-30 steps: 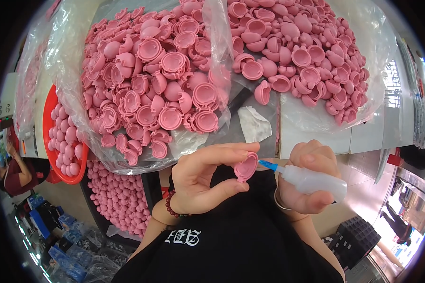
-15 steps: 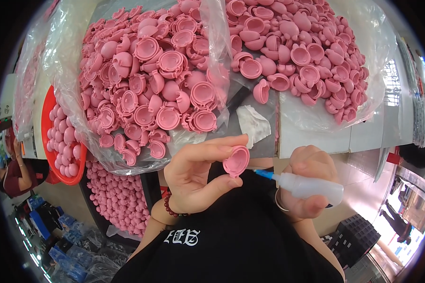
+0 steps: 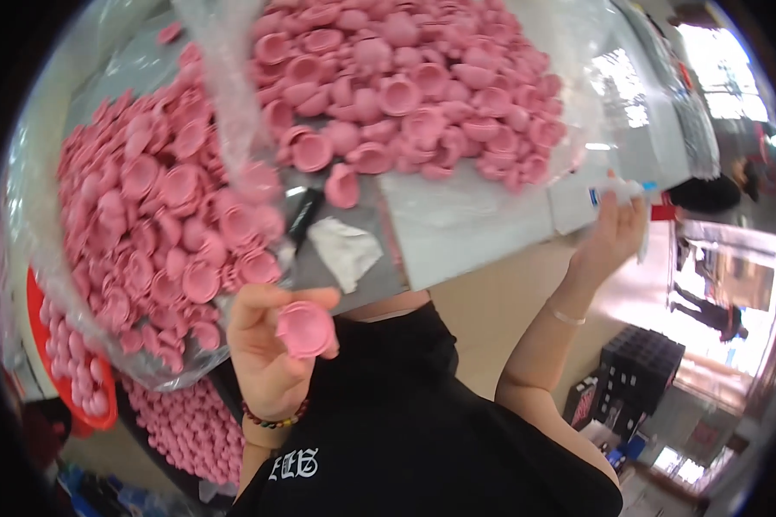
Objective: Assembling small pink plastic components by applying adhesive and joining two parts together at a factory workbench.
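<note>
Left hand (image 3: 263, 366) pinches one pink shell (image 3: 305, 328), just this side of the white tissue (image 3: 345, 252) — nothing joined to it. Right hand (image 3: 610, 231) grips the squeeze bottle (image 3: 619, 188), well right of the tissue. Beyond the tissue, heaped shells (image 3: 427, 125) — loads left, seemingly, no telling what's done.

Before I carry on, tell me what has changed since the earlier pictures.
The right hand has swung away from the pink cup, out to the right, taking the whitish bottle along; blur hides whether it has let go. The view has turned right too. The left hand still holds the cup; the white scrap lies where it did.
</note>
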`<state>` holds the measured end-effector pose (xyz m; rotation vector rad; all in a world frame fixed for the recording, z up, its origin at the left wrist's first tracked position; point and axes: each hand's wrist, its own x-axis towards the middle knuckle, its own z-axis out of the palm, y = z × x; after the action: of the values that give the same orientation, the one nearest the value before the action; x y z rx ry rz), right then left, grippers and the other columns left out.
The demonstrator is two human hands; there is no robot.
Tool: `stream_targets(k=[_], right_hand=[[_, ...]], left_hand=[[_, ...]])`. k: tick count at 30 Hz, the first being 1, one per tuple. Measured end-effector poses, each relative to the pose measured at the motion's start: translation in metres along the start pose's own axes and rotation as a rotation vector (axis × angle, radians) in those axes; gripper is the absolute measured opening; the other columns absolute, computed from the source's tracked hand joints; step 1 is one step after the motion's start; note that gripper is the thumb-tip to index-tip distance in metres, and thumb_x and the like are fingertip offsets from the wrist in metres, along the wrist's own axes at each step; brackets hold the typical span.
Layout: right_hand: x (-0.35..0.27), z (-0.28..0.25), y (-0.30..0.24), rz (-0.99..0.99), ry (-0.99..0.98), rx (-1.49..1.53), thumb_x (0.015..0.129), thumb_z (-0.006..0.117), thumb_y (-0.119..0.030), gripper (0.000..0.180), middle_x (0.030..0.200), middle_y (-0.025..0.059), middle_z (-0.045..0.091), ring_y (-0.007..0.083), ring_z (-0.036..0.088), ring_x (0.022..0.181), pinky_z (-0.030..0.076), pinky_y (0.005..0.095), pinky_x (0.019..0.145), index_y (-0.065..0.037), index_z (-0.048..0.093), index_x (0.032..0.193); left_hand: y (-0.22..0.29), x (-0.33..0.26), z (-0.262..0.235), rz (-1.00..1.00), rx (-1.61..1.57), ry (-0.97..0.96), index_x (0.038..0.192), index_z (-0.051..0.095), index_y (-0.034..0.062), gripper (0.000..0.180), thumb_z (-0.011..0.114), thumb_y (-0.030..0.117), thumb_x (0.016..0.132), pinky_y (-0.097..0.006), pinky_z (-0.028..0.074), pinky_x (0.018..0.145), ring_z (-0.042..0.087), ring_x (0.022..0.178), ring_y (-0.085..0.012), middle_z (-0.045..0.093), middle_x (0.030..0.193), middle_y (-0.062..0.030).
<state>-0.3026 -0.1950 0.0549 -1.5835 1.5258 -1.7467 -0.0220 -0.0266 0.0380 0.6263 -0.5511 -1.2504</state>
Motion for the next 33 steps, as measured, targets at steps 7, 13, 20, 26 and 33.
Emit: stream_targets(k=[7,13,20,26,33], right_hand=[[0.023,-0.016,0.029,0.157,-0.055,-0.197,0.072,0.064,-0.005,0.038,0.096,0.012,0.057,0.0126,0.053,0.083,0.041,0.0213,0.07,0.005,0.044,0.103],[-0.003,0.013,-0.024,-0.424,-0.129,-0.42,0.067,0.066,-0.009,0.037,0.087,0.0052,0.055,0.0175,0.049,0.084,0.038,0.0291,0.076,-0.002,0.048,0.099],[-0.001,0.023,-0.033,-0.455,-0.598,-0.568,0.064,0.061,-0.001,0.021,0.084,0.0073,0.053,0.0196,0.05,0.078,0.039,0.0281,0.072,-0.002,0.055,0.085],[-0.019,0.023,-0.04,-0.417,-0.537,-0.289,0.067,0.058,0.001,0.019,0.083,0.0079,0.053,0.0185,0.049,0.074,0.04,0.0266,0.068,0.0,0.053,0.085],[-0.069,0.047,-0.073,-0.071,-1.04,-0.153,0.069,0.061,0.0,0.018,0.075,0.0075,0.052,0.0128,0.049,0.062,0.04,0.0221,0.055,-0.001,0.054,0.085]], left_hand=[[-0.003,0.005,-0.005,-0.088,-0.206,-0.121,0.121,0.032,0.0054,0.063,0.068,0.016,0.07,-0.019,0.04,0.057,0.045,0.068,-0.0118,0.049,0.11,-0.018],[-0.001,0.001,-0.007,-0.067,-0.169,-0.064,0.121,0.031,0.0055,0.064,0.068,0.016,0.07,-0.019,0.037,0.058,0.044,0.07,-0.0113,0.047,0.113,-0.0156],[0.0,0.001,-0.006,-0.053,-0.165,-0.103,0.118,0.032,0.0059,0.062,0.069,0.016,0.069,-0.019,0.036,0.058,0.042,0.068,-0.0102,0.047,0.112,-0.0151],[0.003,0.002,-0.005,-0.059,-0.137,-0.069,0.114,0.035,0.0062,0.06,0.07,0.016,0.068,-0.019,0.036,0.055,0.043,0.066,-0.01,0.049,0.11,-0.0152],[-0.002,0.004,0.003,-0.055,-0.061,0.01,0.11,0.038,0.0056,0.059,0.073,0.02,0.065,-0.019,0.037,0.052,0.048,0.061,-0.0101,0.054,0.104,-0.0197]])
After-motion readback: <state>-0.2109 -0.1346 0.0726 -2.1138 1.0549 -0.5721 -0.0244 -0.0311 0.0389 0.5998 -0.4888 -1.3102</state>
